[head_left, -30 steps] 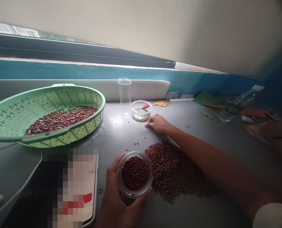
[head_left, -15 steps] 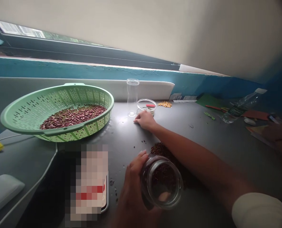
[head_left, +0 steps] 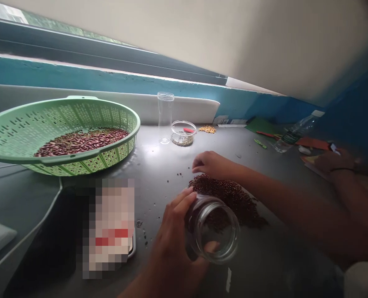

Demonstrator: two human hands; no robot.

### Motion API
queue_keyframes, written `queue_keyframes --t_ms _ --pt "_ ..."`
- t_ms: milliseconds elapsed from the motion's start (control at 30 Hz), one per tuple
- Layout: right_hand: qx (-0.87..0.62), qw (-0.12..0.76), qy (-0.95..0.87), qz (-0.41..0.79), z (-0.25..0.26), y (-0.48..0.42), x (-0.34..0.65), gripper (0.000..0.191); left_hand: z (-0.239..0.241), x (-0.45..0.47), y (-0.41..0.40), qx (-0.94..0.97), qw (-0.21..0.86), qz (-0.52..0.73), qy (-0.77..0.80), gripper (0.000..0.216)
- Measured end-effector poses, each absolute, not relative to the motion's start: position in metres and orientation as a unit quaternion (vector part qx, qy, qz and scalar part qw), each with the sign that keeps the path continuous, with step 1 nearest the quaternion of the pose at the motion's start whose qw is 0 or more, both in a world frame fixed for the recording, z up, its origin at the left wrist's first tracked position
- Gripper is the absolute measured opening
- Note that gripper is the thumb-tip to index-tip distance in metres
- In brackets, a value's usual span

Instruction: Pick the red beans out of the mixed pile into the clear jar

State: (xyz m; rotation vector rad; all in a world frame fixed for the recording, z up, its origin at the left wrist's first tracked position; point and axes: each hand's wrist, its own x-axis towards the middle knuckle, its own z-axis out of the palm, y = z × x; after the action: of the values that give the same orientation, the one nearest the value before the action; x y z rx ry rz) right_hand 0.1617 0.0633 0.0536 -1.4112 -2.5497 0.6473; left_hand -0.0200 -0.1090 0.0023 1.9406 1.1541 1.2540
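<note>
My left hand [head_left: 174, 231] is wrapped around a clear wide-mouthed jar [head_left: 218, 236], tilted with its mouth facing me. Dark beans show dimly through the jar. Just beyond it, a pile of small dark red-brown beans [head_left: 236, 198] is spread on the grey table. Over the far edge of that pile is my right hand [head_left: 211, 164], its fingers curled together; whether anything is between them is hidden. A few loose beans [head_left: 179, 174] lie to its left. Farther back, a round clear dish [head_left: 184, 138] holds pale seeds and a red piece, beside a tall clear cylinder [head_left: 165, 120].
A green colander [head_left: 106, 159] of mottled red beans stands at left, near a blurred-out phone [head_left: 132, 246] and a white cable [head_left: 52, 211]. Yellow kernels [head_left: 207, 129] lie at the back. At right are a water bottle [head_left: 295, 134], papers and another person's hand [head_left: 335, 161].
My right hand has moved back from beside the clear dish to the dark bean pile, uncovering more of the pile. My left hand still holds the jar. The whole view has shifted slightly.
</note>
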Motion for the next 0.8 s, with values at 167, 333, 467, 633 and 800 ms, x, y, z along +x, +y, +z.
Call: queue_keyframes --t_ms 167,333,467,633,800 --pt "-0.456 0.102 -0.855 0.224 0.058 0.045 0.182 0.015 -0.001 -0.022 -0.108 0.747 0.264 0.45 0.412 0.078" --pt "-0.443 0.145 -0.85 0.244 0.056 0.053 0.156 0.016 -0.001 -0.026 -0.108 0.733 0.268 0.437 0.446 0.081" --pt "-0.445 0.116 -0.843 0.278 0.038 0.078 0.131 0.012 -0.002 -0.029 -0.107 0.733 0.266 0.425 0.459 0.083" --pt "-0.446 0.084 -0.843 0.289 0.029 0.091 0.123 0.005 -0.002 -0.029 -0.106 0.726 0.281 0.435 0.453 0.083" --pt "-0.417 0.187 -0.846 0.273 0.076 0.028 0.149 0.013 0.004 -0.025 -0.108 0.672 0.284 0.433 0.529 0.081"
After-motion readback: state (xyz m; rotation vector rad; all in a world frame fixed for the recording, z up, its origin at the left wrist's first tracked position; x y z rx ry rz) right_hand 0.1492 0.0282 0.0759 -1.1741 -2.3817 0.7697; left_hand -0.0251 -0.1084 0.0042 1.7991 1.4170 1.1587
